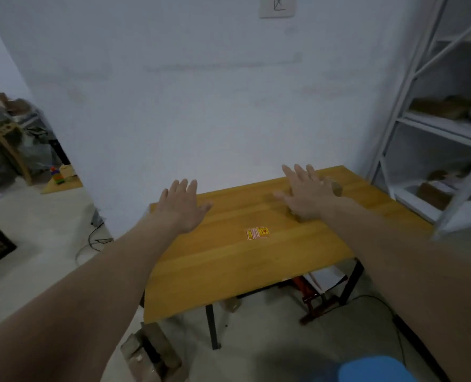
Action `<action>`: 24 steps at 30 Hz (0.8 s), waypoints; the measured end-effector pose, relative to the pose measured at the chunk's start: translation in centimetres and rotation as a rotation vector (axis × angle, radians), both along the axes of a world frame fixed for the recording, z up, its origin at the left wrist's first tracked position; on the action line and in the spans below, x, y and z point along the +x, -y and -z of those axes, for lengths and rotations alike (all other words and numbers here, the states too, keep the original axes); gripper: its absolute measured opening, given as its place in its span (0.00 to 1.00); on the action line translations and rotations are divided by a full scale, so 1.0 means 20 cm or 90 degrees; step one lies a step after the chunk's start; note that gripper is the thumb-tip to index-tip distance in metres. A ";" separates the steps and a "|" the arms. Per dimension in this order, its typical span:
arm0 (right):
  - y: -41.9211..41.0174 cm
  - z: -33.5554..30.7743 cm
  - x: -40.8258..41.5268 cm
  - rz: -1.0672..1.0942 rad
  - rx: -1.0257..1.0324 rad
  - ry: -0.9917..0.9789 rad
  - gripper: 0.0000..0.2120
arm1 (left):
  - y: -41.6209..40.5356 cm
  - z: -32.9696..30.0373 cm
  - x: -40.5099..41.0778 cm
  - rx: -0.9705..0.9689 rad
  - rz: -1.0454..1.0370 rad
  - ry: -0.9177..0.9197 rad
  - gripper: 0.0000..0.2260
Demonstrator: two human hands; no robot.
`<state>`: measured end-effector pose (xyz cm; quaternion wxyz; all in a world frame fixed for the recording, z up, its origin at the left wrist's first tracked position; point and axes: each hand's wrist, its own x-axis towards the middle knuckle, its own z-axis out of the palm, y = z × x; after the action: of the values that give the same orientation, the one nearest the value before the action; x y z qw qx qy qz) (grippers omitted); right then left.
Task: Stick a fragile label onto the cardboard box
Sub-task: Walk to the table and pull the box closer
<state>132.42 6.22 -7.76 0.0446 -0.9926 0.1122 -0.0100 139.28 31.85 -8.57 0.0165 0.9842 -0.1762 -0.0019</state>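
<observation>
The table [256, 266] has a honey-yellow wooden top banded with lengthwise plank stripes, on black legs. Near its middle lies the fragile label [258, 233], yellow and red on a white ground with thin red outlines. The wall [201, 106] behind is plain pale bluish-white. The shelving rack [427, 128] by the table's right edge is white, with brown boxes on it.

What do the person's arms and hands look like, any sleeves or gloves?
Both forearms are bare as far as the view reaches, with no sleeves showing. The left hand and right hand wear no gloves. No watch, ring or band is visible, though the picture is blurry.
</observation>
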 end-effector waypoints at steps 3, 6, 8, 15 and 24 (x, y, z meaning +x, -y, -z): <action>0.11 0.03 0.15 0.038 0.003 -0.009 0.34 | 0.14 0.03 0.17 -0.011 0.053 -0.001 0.32; 0.21 0.08 0.29 0.062 0.004 -0.024 0.35 | 0.26 0.06 0.32 0.001 0.091 0.000 0.31; 0.29 0.11 0.38 0.071 0.012 -0.029 0.36 | 0.35 0.09 0.43 0.021 0.089 0.000 0.30; 0.67 0.21 0.64 0.083 0.040 -0.057 0.35 | 0.74 0.21 0.75 -0.001 0.083 -0.022 0.30; 1.03 0.34 0.87 0.103 0.102 -0.109 0.33 | 1.16 0.40 1.02 -0.026 0.089 -0.109 0.31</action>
<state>149.85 -14.38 -14.55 0.1129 -0.9709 0.1956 0.0800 159.72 8.69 -16.51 0.0513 0.9651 -0.2427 -0.0835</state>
